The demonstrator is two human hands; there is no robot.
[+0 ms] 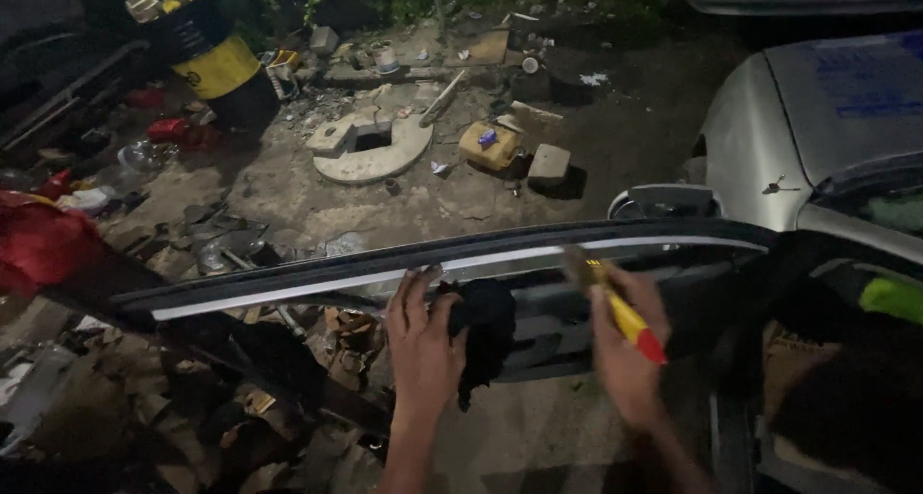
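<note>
littered dirt yard behind, left hand is pressing flat, fingers spread, on the dark open car door; right hand, fingers clamped on a yellow-and-red handled tool, is best kept steady.

Glossy metal door trim (dusty), black cloth.

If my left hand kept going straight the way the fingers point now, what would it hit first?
Most likely the bright trim strip along the top edge of the open car door. The left hand points up the frame, fingertips just below that strip, beside a dark cloth. Depth is unclear.
</note>
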